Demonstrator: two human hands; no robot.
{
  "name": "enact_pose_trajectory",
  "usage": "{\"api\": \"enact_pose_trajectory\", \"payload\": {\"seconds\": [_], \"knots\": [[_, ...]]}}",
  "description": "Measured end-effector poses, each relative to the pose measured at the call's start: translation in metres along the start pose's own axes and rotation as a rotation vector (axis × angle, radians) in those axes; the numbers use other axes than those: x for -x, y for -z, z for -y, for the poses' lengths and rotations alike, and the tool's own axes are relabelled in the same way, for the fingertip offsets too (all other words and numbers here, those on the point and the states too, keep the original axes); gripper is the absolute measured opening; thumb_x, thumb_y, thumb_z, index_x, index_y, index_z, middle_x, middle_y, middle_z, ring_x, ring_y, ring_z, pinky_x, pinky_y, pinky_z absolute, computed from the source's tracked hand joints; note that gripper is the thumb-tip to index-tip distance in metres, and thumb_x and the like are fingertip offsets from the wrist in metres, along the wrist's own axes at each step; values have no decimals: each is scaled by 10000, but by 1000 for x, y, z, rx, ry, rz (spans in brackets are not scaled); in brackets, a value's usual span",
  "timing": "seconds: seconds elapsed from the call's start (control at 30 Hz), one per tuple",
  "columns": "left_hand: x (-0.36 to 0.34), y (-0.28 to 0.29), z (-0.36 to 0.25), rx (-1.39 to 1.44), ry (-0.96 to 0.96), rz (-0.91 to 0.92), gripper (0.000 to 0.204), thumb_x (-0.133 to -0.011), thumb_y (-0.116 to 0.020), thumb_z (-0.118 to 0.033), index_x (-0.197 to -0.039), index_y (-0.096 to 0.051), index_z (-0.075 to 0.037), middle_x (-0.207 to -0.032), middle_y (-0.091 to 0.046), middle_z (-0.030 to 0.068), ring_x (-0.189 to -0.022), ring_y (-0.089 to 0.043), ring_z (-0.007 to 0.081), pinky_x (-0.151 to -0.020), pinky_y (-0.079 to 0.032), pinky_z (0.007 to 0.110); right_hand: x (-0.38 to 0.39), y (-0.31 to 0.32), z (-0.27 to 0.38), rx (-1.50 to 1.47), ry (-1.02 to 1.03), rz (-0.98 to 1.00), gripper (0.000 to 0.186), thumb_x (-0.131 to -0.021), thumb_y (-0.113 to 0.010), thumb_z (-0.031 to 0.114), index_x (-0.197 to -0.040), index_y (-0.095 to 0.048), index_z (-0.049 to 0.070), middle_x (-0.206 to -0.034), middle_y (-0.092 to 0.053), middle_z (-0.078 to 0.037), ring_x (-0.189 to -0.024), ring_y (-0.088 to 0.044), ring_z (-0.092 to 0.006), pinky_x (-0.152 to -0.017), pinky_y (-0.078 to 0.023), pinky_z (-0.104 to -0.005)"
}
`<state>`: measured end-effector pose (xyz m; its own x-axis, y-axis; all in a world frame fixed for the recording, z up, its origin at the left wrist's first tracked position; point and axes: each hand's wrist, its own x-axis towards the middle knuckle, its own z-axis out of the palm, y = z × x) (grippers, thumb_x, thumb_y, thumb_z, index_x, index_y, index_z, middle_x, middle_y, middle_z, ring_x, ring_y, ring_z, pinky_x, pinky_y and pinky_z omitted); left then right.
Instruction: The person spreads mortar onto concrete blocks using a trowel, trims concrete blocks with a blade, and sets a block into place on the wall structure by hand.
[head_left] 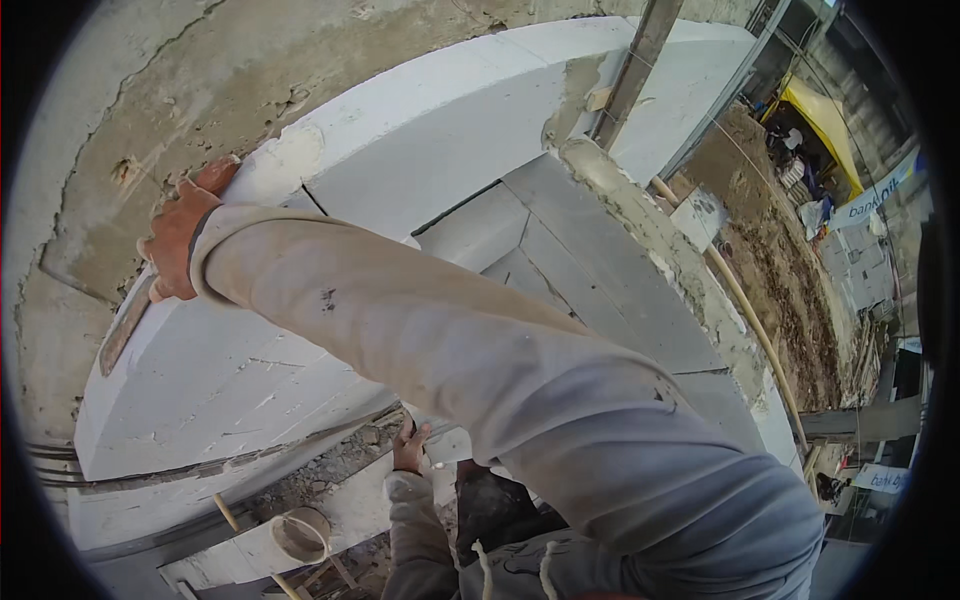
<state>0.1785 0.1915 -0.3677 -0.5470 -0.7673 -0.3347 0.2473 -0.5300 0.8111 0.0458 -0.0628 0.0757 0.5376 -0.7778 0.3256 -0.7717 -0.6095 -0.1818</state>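
Note:
My right arm reaches across the view to the far left. My right hand (178, 240) is closed over a flat brown strip (125, 332) on the top edge of a curved white block wall (225, 370). Whether the strip is wood or metal, I cannot tell. White mortar or powder (285, 160) covers the wall top just beyond this hand. Low in the middle, my left hand (410, 447) is near the wall's near side, partly hidden by my right sleeve. Its thumb and a finger point up and stand apart, with nothing clearly held.
A round bucket (300, 535) stands on a white plank (225, 560) at the lower left. Grey blocks (610, 270) lie inside the curve. An upright metal post (638, 70) rises behind. At right are a long pole (755, 330), bare soil (790, 300) and a yellow tarp (825, 125).

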Motion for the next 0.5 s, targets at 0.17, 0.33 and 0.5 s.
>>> {"api": "enact_pose_trajectory", "payload": {"seconds": [0.17,0.33,0.5], "knots": [[-11,-27,-10,-104,-15,-59,521,-855,-566,-78,-1320,-369,52,-1227,-508,83,-1093,-482,149,-934,-357,255,15,-21,-14,167,110,-183,343,-821,-552,411,-964,-667,121,-1005,-621,-120,-1015,-553,-254,-899,-364,-412],[2,-2,-1,-128,75,-128,501,-847,-579,-65,-1294,-394,67,-1206,-512,82,-1067,-484,141,-929,-354,256,98,-11,25,57,-39,-431,334,-771,-613,374,-804,-607,41,-777,-564,-94,-810,-554,-225,-680,-437,-376],[7,25,12,-231,72,-189,316,-854,-578,-80,-1147,-533,31,-1075,-571,62,-1003,-503,123,-891,-385,275,282,-33,44,-477,-384,-274,447,-738,-682,405,-918,-520,29,-742,-546,-131,-696,-582,-297,-596,-464,-391]]}}
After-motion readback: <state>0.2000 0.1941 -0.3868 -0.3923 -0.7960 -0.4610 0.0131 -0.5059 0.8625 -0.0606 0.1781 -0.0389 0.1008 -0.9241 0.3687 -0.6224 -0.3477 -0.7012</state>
